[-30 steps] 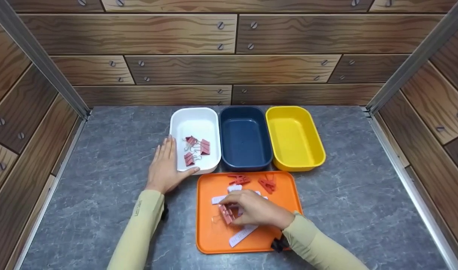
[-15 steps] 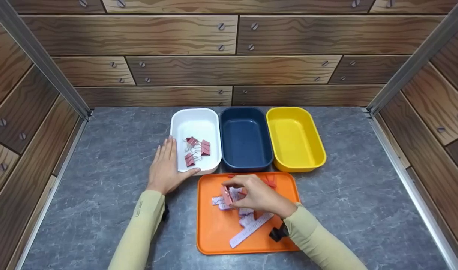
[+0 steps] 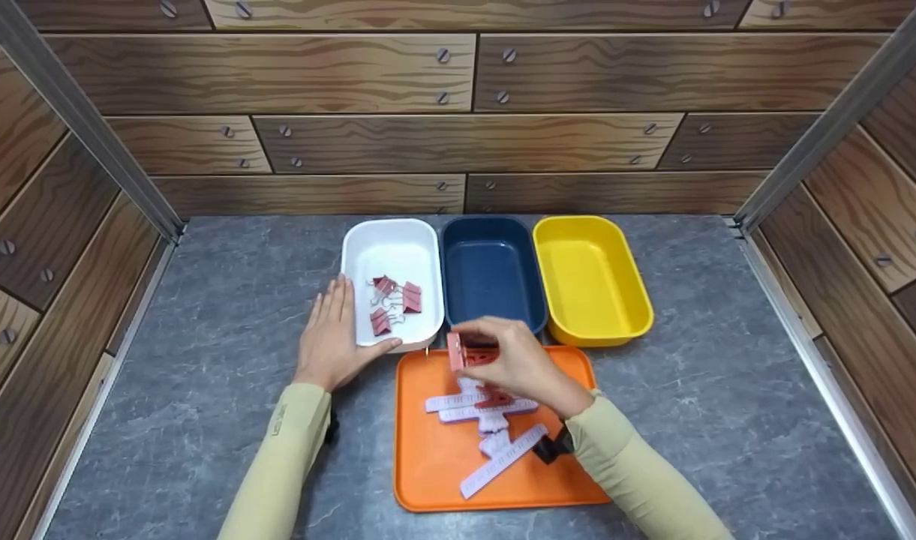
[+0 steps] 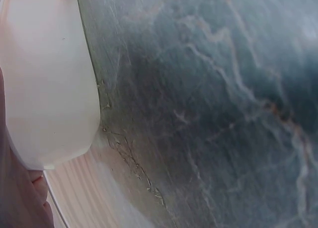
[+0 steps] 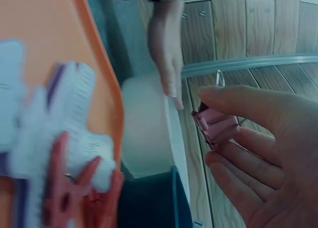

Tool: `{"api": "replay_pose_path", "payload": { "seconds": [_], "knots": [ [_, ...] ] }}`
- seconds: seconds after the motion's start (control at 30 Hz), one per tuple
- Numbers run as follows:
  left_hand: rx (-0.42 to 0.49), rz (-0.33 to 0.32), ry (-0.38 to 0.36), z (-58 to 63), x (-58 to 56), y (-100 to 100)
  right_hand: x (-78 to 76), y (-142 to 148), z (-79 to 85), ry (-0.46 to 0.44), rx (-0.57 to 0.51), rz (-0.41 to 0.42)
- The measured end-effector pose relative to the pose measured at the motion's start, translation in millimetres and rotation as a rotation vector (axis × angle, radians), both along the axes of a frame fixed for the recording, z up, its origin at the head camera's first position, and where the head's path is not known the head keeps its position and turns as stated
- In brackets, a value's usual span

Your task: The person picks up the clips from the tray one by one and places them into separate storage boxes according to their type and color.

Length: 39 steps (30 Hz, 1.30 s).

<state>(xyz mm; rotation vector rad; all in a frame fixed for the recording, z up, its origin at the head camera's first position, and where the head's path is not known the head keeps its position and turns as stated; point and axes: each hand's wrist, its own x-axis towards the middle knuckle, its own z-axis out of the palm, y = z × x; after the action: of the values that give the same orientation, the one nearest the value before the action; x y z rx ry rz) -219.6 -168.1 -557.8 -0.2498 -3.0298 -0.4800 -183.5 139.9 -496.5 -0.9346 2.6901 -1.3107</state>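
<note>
With thumb and fingers, my right hand (image 3: 521, 364) pinches a pinkish-red binder clip (image 3: 455, 352) above the far edge of the orange tray (image 3: 427, 480). The right wrist view shows this binder clip (image 5: 217, 126) between the fingertips, a wire handle sticking up. My left hand (image 3: 330, 330) rests straight-fingered along the left side of the white bin (image 3: 394, 236), its thumb at the near rim. Several similar binder clips (image 3: 411, 298) lie in that bin. Pale lavender pieces with ruler-like markings (image 3: 503, 459) and red clothespins (image 3: 494, 396) lie on the tray, partly hidden by my right hand.
A dark blue bin (image 3: 491, 281) stands against the white bin's right side, and a yellow bin (image 3: 589, 277) stands right of it. The tray sits just in front of the bins on a grey marbled table (image 3: 728, 420). Wood-patterned walls (image 3: 352, 142) enclose the table.
My right hand has lifted the binder clip from the tray and carried it forward, toward the bins. My left hand stays at the white bin.
</note>
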Motion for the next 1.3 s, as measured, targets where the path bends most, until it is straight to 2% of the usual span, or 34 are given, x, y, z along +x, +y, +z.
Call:
{"api": "replay_pose_path", "payload": {
  "seconds": [0.07, 0.27, 0.67, 0.9, 1.13, 1.3],
  "knots": [
    [-0.001, -0.004, 0.002, -0.2, 0.0, 0.1, -6.2, -1.6, 3.3, 0.017, -0.042, -0.034],
    [0.008, -0.018, 0.028, -1.4, -0.6, 0.3, -24.2, -9.2, 15.1, -0.011, -0.142, -0.11],
    [-0.003, -0.015, 0.007, -0.3, -0.6, 0.3, -58.4, -28.6, 27.7, -0.021, -0.201, -0.131],
    [-0.003, 0.003, -0.005, -1.8, -0.2, -0.2, -75.3, -43.7, 22.7, -0.026, -0.211, -0.165],
    [0.005, -0.009, 0.005, -2.8, -1.5, -0.7, -96.8, -59.9, 13.0, -0.016, -0.191, -0.209],
    [0.008, -0.016, -0.001, -3.1, -2.5, -1.5, -110.8, -72.4, 8.7, -0.056, -0.154, -0.244]
  ]
}}
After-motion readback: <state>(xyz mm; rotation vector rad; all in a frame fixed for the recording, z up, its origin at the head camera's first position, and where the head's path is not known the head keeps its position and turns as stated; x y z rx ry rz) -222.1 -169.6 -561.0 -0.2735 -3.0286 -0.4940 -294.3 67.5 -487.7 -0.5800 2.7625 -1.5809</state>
